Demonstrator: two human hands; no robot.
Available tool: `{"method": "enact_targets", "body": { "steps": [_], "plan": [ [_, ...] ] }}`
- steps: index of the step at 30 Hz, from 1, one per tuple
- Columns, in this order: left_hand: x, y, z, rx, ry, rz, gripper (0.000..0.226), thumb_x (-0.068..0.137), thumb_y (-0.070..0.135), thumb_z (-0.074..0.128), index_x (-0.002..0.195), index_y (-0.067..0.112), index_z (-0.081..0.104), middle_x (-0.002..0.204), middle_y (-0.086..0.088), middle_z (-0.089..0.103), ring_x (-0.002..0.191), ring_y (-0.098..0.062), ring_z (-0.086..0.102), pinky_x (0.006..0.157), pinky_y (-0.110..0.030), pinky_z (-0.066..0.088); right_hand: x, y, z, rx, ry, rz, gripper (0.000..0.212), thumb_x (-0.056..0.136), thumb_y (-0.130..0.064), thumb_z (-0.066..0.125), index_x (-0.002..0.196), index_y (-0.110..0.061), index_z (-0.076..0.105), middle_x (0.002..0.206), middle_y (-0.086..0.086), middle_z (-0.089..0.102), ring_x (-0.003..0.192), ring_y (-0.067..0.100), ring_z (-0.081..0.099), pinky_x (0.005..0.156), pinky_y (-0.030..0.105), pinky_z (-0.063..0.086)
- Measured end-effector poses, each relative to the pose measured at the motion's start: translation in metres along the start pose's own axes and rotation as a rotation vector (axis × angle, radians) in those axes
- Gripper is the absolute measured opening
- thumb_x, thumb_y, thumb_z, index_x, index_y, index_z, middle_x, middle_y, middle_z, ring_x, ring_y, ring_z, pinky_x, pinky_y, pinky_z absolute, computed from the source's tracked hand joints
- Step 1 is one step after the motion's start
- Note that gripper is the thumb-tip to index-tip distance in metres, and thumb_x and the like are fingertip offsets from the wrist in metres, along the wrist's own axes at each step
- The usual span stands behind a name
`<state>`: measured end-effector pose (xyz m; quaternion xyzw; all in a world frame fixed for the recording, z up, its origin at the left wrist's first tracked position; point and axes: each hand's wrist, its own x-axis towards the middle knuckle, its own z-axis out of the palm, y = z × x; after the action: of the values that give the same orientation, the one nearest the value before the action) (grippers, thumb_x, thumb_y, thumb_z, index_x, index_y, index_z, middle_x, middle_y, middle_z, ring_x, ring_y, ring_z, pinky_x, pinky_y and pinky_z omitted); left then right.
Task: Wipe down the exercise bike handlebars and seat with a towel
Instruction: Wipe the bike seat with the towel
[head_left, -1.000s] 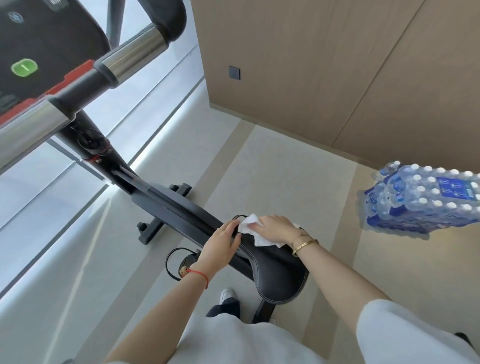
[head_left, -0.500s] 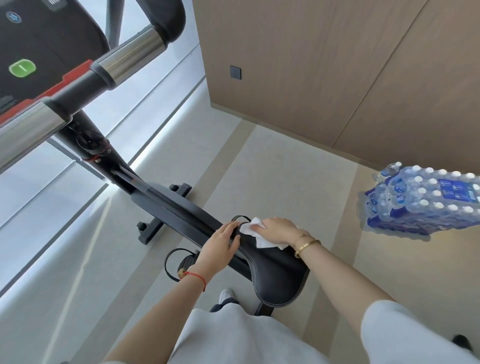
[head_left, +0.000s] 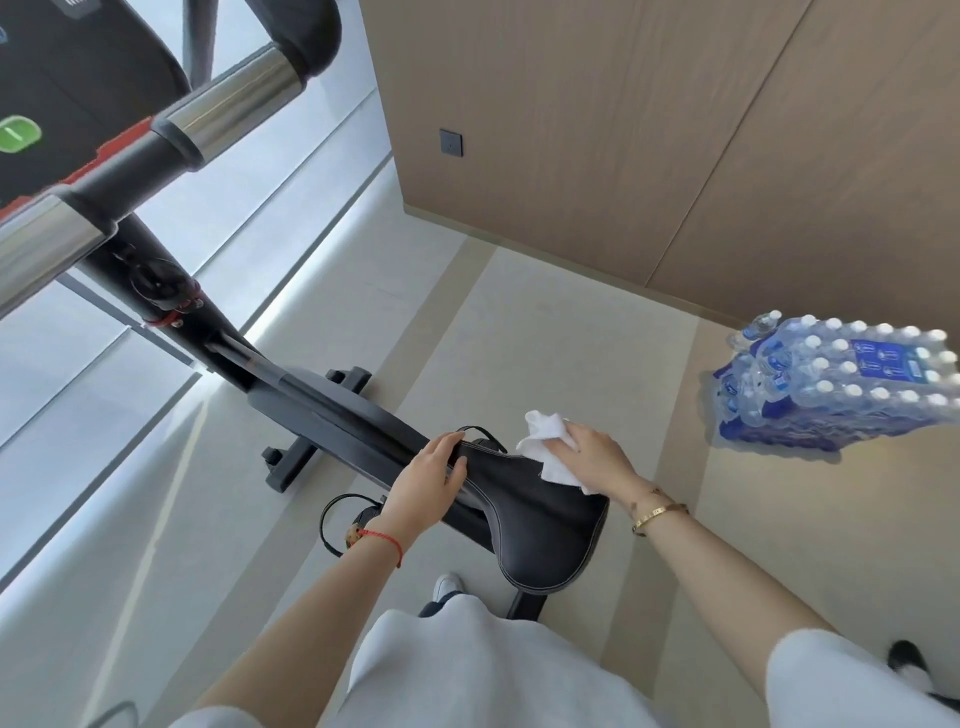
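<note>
The black bike seat (head_left: 540, 525) sits low in the middle of the view. My left hand (head_left: 428, 480) grips the seat's narrow nose. My right hand (head_left: 597, 454) holds a crumpled white towel (head_left: 545, 444) against the seat's right edge, with part of the towel sticking up past the fingers. The handlebar (head_left: 228, 106), chrome with black grips, runs across the upper left beside the console (head_left: 62, 104) with its green button. Neither hand is near the handlebar.
The bike's black frame (head_left: 322, 410) and foot bar slope down to the pale floor. A shrink-wrapped pack of water bottles (head_left: 841, 384) stands on the floor at right. A wood-panelled wall (head_left: 623, 130) rises behind. Glass panels line the left.
My right hand has slid the towel from the seat's nose rightward to its right edge. My left hand stays on the nose.
</note>
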<state>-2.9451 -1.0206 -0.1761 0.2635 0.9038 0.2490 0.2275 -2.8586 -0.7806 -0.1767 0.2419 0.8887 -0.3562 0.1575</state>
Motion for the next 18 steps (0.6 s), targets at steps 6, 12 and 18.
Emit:
{"method": "enact_targets", "body": {
  "steps": [6,12,18],
  "plan": [
    [-0.001,0.002,-0.001,-0.013,-0.006,-0.005,0.043,0.102,0.033,0.038,0.144,0.022,0.039,0.147,0.004,0.043,0.126,-0.019,0.05,0.101,-0.032,0.041,-0.024,0.011,0.014,0.265,0.187,0.107,0.032,0.096,-0.046,0.046,0.121,-0.029,0.056,0.115,-0.002,0.063,0.109,0.023,0.059,0.085,0.038,0.051],
    [-0.001,0.003,-0.001,-0.017,-0.003,-0.005,0.043,0.103,0.032,0.037,0.144,0.021,0.038,0.147,0.003,0.042,0.121,-0.018,0.054,0.101,-0.031,0.04,-0.067,0.03,0.056,-0.049,0.315,-0.178,0.065,0.096,-0.046,0.034,0.153,-0.017,0.023,0.15,0.01,0.028,0.138,0.029,0.022,0.117,0.042,0.022],
    [0.0,0.0,-0.001,-0.029,-0.014,0.004,0.043,0.103,0.031,0.038,0.144,0.022,0.038,0.147,0.004,0.042,0.118,-0.018,0.056,0.099,-0.029,0.041,-0.035,-0.005,0.052,-0.539,0.295,-0.377,0.057,0.09,-0.047,0.034,0.138,-0.018,0.048,0.132,0.01,0.055,0.128,0.036,0.044,0.112,0.048,0.017]
  ]
}}
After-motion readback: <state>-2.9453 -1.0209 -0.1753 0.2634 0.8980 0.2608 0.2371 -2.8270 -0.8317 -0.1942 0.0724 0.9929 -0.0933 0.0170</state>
